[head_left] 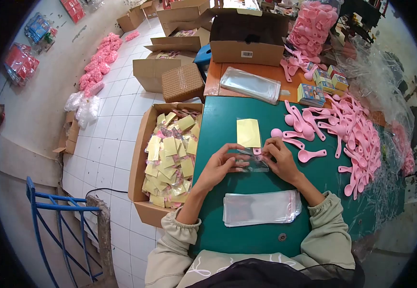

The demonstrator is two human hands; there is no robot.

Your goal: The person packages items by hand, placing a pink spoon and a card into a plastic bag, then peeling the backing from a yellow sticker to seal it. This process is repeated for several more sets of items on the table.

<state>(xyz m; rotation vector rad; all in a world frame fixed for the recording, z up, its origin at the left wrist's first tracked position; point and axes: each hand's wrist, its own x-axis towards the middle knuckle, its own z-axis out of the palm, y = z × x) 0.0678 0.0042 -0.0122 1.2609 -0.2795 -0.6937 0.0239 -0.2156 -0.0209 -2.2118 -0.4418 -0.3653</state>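
Observation:
A small clear plastic bag [256,166] lies between my hands over the green table, with a yellow card [248,133] at its far end. A bit of pink plastic, like a spoon handle [257,150], shows just below the card. My left hand [220,168] grips the bag's left side, thumb and fingers closing on the film. On its right side, my right hand [282,161] pinches the edge near the pink piece; its fingertips are partly hidden. Nearer my body lies a stack of flat clear bags [262,208].
Loose pink spoons [357,139] heap on the right, beside small card stacks [311,95]. More clear bags [250,85] lie behind, before an open cardboard box [249,36]. Left of the table, a carton [139,177] holds many packed yellow-card bags. A blue metal frame [64,206] stands farther left.

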